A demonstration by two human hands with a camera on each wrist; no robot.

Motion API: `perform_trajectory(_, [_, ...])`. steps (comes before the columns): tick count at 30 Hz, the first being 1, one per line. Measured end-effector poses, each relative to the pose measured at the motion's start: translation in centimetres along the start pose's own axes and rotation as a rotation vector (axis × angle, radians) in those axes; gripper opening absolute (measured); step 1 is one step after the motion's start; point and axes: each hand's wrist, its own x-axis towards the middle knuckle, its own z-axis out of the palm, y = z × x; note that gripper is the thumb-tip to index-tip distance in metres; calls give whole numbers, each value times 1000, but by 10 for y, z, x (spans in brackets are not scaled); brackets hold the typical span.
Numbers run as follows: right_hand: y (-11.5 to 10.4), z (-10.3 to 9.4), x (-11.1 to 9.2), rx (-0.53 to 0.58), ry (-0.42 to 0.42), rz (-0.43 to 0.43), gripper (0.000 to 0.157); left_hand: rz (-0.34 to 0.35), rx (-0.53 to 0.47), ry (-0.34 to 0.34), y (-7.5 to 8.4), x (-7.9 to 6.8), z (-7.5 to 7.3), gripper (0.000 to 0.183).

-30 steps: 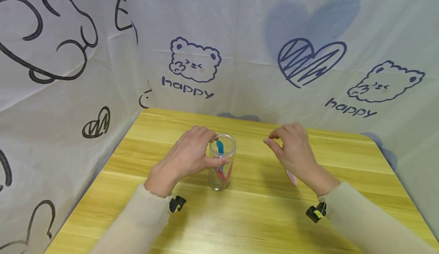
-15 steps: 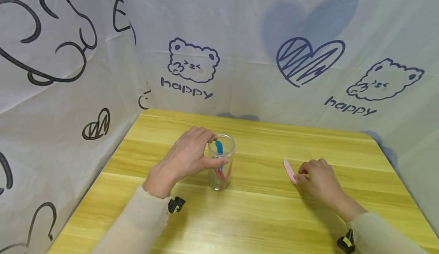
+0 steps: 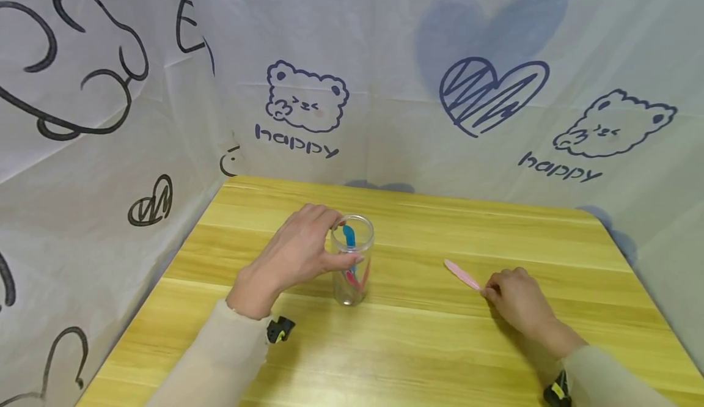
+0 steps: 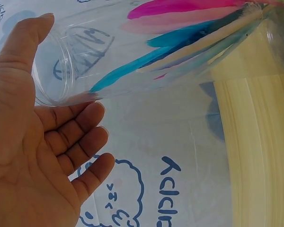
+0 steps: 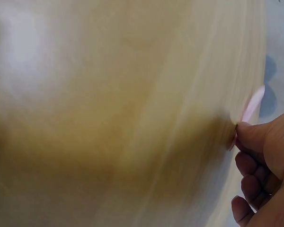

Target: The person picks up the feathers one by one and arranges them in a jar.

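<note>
A clear plastic jar (image 3: 357, 275) stands upright on the table, left of the middle. Inside it are several feathers; the left wrist view shows a magenta feather (image 4: 180, 8), a blue feather (image 4: 125, 72) and paler ones. My left hand (image 3: 299, 245) holds the jar near its rim between thumb and fingers, the other fingers loosely bent beneath it in that wrist view. On the right, my right hand (image 3: 519, 303) pinches one end of a pale pink feather (image 3: 462, 274) between thumb and forefinger. The feather's free end points away, toward the far left.
The yellow wood-grain table (image 3: 396, 358) reaches to white cloth walls at the back and left. Printed bears, hearts and words cover the cloth (image 3: 396, 132). A black band with a small device (image 3: 280, 329) sits at each wrist.
My right hand has come down and to the right, nearer the table, and now pinches the pink feather's end; the feather has swung to a flatter slant. My left hand stays on the jar.
</note>
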Motion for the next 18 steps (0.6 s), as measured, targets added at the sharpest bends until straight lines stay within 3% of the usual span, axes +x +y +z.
perform_trajectory(9, [23,-7,5,-18,-34,77,13,0,5,-4,0,0,1,64])
perform_trajectory(18, [17,-18,22,-12,-15,203,24,-6,-1,-8,1,0,0,66])
